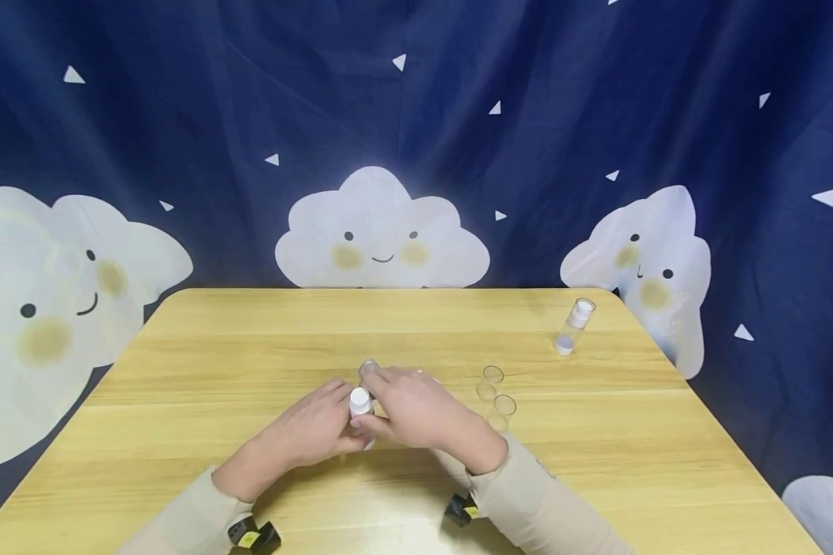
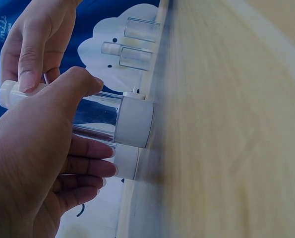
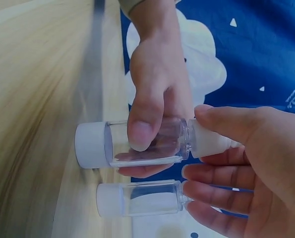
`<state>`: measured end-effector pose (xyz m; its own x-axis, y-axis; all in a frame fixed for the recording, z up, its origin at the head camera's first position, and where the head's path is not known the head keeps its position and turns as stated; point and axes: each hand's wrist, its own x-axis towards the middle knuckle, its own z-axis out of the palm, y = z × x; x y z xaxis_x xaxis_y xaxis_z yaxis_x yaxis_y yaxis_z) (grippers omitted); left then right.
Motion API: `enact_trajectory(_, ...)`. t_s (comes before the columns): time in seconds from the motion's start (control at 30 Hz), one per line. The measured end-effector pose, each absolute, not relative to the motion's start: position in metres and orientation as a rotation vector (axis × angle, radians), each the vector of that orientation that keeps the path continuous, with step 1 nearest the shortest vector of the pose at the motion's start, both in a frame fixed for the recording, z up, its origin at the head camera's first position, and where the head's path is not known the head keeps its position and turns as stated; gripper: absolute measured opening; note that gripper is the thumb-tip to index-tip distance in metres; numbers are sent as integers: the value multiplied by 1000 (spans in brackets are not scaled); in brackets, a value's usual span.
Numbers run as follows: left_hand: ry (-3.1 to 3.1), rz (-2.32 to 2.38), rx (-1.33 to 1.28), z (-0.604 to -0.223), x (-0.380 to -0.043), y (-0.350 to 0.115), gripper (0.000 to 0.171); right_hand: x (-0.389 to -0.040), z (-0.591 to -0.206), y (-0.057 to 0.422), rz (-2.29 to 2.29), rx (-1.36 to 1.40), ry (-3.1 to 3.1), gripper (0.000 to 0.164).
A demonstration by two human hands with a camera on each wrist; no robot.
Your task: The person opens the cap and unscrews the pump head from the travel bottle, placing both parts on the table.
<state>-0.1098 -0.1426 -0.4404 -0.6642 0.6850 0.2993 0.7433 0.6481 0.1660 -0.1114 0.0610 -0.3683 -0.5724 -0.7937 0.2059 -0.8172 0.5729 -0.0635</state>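
My left hand (image 1: 312, 428) grips the body of a clear bottle (image 3: 147, 144) with a white base (image 2: 135, 121), its thumb across the front. The bottle stands upright, its base close to or on the table. At its top, my right hand (image 1: 416, 405) pinches a white pump top (image 3: 206, 139) between thumb and fingers. The top sits over the bottle's neck; whether it is screwed tight I cannot tell. Just behind stands a second clear bottle (image 3: 149, 198) with a white base and a bare neck, close to the right hand's fingertips.
Two clear caps, a farther one (image 1: 493, 375) and a nearer one (image 1: 504, 405), stand right of the hands. A bottle with a white top (image 1: 575, 327) stands at the table's far right. A small white part (image 2: 135, 94) lies behind the held bottle. A dark blue curtain (image 1: 416, 100) hangs beyond the table.
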Motion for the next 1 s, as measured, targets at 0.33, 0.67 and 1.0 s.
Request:
enact_trajectory(0.33, -2657, -437, -1158, -442, -110, -143, 39, -112, -367, 64, 431, 1378, -2678, 43)
enact_trajectory(0.67, -2696, -423, -1112, -441, -106, -145, 51, -111, -357, 71, 461, 1336, -2719, 41)
enact_trajectory(1.0, -2737, -356, -1125, -437, -108, -145, 53, -113, -353, 83, 414, 1321, -2672, 32)
